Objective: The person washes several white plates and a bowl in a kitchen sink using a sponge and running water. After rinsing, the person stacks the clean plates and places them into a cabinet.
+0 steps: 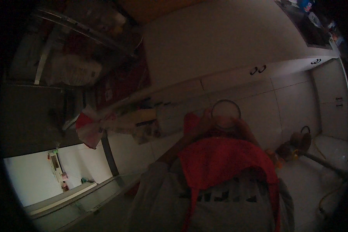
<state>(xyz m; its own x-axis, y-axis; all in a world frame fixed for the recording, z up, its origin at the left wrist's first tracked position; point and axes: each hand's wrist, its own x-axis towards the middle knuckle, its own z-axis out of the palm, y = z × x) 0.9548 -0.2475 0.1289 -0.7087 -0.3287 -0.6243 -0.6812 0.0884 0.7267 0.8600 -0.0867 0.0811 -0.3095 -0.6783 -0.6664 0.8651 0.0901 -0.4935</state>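
In the dim light, both hands are in front of my chest, at a round object with a thin dark rim. It may be a clear bowl or container; the dark and blur do not settle it. My left hand is at its left side, with the fingers near the rim. At its lower right is my right hand, whose fingers are blurred. Both hands appear to hold the object between them. Below them, a red apron covers the front of a grey shirt.
Ahead runs a pale counter above cabinet doors with dark handles. A metal rack holds bags at upper left. A red-and-white item juts out at left. On the right floor lie a brown object and a hose.
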